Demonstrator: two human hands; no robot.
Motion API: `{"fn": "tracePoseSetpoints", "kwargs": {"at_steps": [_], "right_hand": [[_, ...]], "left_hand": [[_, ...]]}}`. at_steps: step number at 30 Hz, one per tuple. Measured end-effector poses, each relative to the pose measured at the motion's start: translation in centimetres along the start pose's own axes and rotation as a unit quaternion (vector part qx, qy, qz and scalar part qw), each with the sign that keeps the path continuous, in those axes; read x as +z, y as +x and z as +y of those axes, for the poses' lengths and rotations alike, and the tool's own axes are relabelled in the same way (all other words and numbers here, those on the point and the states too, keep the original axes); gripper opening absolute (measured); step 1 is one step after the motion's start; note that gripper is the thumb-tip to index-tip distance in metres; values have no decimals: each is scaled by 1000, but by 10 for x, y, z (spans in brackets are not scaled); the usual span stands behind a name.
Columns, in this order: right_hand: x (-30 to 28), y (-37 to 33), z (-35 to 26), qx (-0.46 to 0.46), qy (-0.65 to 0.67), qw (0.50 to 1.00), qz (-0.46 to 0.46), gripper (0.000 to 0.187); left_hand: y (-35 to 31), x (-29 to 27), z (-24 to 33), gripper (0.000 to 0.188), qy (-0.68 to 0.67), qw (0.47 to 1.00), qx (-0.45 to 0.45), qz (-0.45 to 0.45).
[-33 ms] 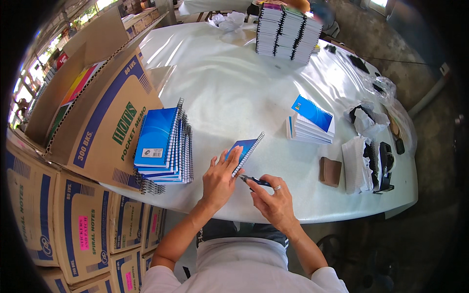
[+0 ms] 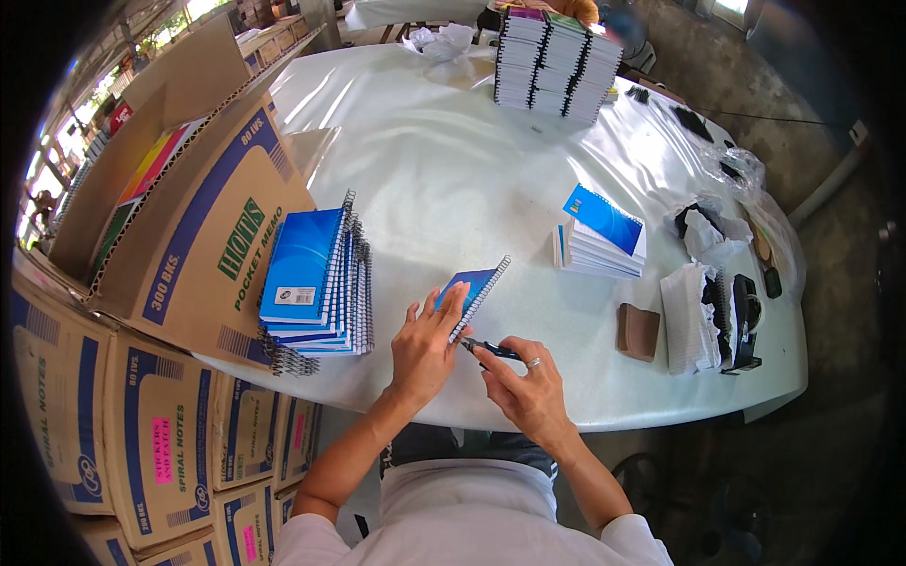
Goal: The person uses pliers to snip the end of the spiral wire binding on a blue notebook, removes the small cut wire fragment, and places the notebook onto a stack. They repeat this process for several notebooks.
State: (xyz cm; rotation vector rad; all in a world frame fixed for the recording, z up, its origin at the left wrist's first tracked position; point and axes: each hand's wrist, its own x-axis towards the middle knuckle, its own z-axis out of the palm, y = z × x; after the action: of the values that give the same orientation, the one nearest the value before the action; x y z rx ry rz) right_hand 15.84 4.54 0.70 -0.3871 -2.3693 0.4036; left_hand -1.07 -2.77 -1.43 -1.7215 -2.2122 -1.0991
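Note:
A small blue spiral notebook [image 2: 477,281] lies at a slant on the table in front of me, its wire coil along the right side. My left hand [image 2: 427,347] rests palm down over its lower part, fingers stretched out across the cover. Dark-handled pliers [image 2: 497,351] are gripped in my right hand [image 2: 528,387], which has a ring on one finger. Their tip meets the near end of the coil beside my left hand. To the left stands a stack of blue spiral notebooks [image 2: 304,259]. Farther right is a pile of small pads [image 2: 604,222] with a blue cover on top.
An open cardboard box [image 2: 212,250] stands at the left, above more stacked cartons [image 2: 156,424]. A brown block [image 2: 638,331], a white bundle [image 2: 689,316] and a black tool [image 2: 746,325] lie at the right. Tall stacks of bound books [image 2: 557,64] stand at the far edge.
My right hand has shifted very slightly left with the pliers. The left hand and the notebook look unmoved.

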Motion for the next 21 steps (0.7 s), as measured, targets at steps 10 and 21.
{"fn": "tracePoseSetpoints", "kwargs": {"at_steps": [10,21], "right_hand": [[-8,11,-2,-46,5,999,2,45],[-40,33,19,295,532,760,-229,27]], "left_hand": [[2,-6,6,73,32,999,3,33],[14,-26,17,69,85,995,40,32]]}}
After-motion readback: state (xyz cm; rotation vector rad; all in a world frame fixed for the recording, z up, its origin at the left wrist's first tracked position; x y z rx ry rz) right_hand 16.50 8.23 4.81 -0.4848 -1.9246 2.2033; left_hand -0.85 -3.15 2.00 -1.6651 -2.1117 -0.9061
